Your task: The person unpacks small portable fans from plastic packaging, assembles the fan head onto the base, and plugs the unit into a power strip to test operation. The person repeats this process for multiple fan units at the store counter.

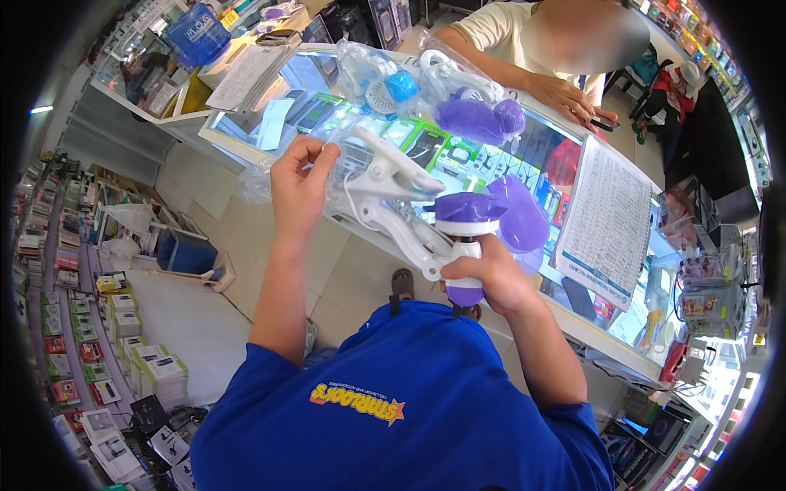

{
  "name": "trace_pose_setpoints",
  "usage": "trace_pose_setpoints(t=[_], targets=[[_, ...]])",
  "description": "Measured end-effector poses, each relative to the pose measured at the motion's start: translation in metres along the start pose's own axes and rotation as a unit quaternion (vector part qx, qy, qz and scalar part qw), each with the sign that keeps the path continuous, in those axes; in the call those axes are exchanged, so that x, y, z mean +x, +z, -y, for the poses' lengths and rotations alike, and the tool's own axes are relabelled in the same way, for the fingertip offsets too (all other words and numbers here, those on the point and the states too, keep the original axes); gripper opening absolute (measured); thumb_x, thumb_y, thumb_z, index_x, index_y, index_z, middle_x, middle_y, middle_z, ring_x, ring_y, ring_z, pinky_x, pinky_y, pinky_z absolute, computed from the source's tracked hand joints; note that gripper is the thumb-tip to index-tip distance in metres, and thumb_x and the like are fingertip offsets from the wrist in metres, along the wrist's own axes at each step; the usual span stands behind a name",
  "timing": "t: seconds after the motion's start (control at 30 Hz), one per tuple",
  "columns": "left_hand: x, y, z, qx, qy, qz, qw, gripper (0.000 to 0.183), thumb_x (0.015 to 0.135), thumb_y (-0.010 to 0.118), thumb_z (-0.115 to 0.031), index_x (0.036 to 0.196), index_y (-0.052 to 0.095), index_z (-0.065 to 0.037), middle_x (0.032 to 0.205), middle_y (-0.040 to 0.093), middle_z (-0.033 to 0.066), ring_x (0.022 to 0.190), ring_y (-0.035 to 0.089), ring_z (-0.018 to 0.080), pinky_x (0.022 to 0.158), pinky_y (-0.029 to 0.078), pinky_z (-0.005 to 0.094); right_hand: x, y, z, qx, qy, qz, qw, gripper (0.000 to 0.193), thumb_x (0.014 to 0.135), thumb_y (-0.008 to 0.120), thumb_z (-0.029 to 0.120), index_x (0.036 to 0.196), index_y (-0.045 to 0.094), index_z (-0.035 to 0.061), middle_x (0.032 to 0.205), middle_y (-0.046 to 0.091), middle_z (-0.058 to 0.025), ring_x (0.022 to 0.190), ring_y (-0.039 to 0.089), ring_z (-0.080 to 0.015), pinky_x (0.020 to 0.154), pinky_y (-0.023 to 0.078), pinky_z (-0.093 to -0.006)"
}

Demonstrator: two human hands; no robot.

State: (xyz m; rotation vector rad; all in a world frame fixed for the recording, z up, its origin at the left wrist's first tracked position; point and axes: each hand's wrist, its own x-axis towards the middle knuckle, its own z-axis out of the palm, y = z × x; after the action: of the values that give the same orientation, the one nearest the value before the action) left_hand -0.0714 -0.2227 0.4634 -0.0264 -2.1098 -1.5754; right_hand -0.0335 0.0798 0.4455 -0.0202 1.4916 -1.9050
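Observation:
My right hand [493, 277] is wrapped round the purple-and-white ball-shaped joint of a clip-on stand [397, 225]. This stand has a white jointed arm, a white clamp pointing up and left, and a round purple head on top. My left hand [300, 180] is raised beside the clamp, fingers curled in a pinch. Thin clear plastic bag [255, 182] shows on both sides of that hand and seems caught in it; the fingertips partly hide this. A round purple piece [519, 214] in clear wrap lies on the glass counter [385, 155], just beyond my right hand.
Bagged white items, one with a blue part [399, 85] and one with purple parts [471, 121], lie on the counter's far side. An open record book [607, 221] rests at right. Across the counter, another person's hands [569, 102] hold a small dark object. Stocked shelves [82, 327] stand left.

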Motion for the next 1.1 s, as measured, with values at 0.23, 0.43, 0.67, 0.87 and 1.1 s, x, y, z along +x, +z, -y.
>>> trace_pose_setpoints(t=[0.23,0.43,0.67,0.87,1.1], targets=[[0.034,-0.008,-0.029,0.181,0.059,0.059,0.980,0.010,0.096,0.075,-0.011,0.092,0.070,-0.003,0.087,0.064,-0.0020,0.078,0.057,0.0082,0.068,0.044,0.0241,0.016,0.009,0.006,-0.181,-0.105,0.028,0.978,0.057,0.075,0.078,0.016,0.126,0.066,-0.0045,0.111,0.074,-0.0158,0.101,0.071,-0.0247,0.090,0.055,-0.0365],[0.053,-0.021,-0.033,0.274,-0.024,0.116,0.955,0.017,0.090,0.079,-0.013,0.097,0.076,0.002,0.085,0.067,0.0035,0.078,0.062,0.0120,0.068,0.050,0.0301,0.020,0.015,0.002,-0.224,-0.102,0.058,0.968,0.055,0.077,0.073,0.016,0.127,0.064,-0.0063,0.107,0.074,-0.0193,0.096,0.073,-0.0296,0.088,0.057,-0.0396],[0.063,-0.028,-0.027,0.358,-0.037,0.227,0.905,0.018,0.089,0.080,-0.013,0.092,0.079,0.005,0.077,0.073,0.0081,0.070,0.064,0.0120,0.067,0.052,0.0302,0.022,0.019,0.003,-0.282,-0.130,0.069,0.948,0.053,0.077,0.071,0.017,0.125,0.062,-0.0061,0.108,0.073,-0.0282,0.102,0.071,-0.0451,0.095,0.055,-0.0471],[0.052,-0.005,-0.045,0.338,-0.052,0.284,0.896,0.015,0.089,0.081,-0.013,0.092,0.080,0.002,0.071,0.070,0.0054,0.067,0.062,0.0108,0.065,0.051,0.0292,0.030,0.036,0.003,-0.350,-0.154,0.046,0.923,0.053,0.076,0.072,0.017,0.123,0.063,-0.0049,0.111,0.072,-0.0311,0.106,0.069,-0.0482,0.096,0.054,-0.0492],[0.029,-0.018,-0.060,0.272,0.146,0.125,0.943,0.007,0.088,0.080,-0.004,0.093,0.078,0.001,0.069,0.064,0.0058,0.057,0.054,0.0134,0.055,0.043,0.0301,0.048,0.024,0.002,-0.191,-0.093,0.076,0.974,0.063,0.074,0.079,0.019,0.129,0.062,-0.0065,0.114,0.074,-0.0215,0.102,0.072,-0.0328,0.094,0.055,-0.0409]])
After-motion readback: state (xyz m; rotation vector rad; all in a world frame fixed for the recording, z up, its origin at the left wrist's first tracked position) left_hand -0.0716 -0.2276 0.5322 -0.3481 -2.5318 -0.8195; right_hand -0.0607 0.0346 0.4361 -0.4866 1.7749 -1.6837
